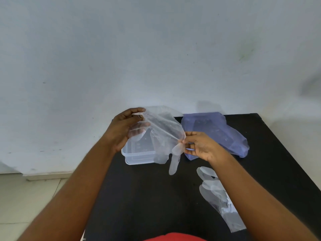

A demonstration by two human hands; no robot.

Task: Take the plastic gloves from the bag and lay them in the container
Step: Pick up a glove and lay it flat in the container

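Spare glove (219, 197) flat on table (147, 197), both hands' fingers (137, 117) pinching glove (163, 131) (stretched diagonally) over container (137, 155).

The right side of the container (137, 153) is covered by the held glove (163, 134), so that rim cannot be traced. The left hand's fingers (139, 128) are seen only hazily through the film. The second glove (217, 193) is partly hidden under the right forearm. What the bag (213, 129) contains cannot be made out. The table (147, 197) is cut off by the lower edge, as is a red garment (173, 237).
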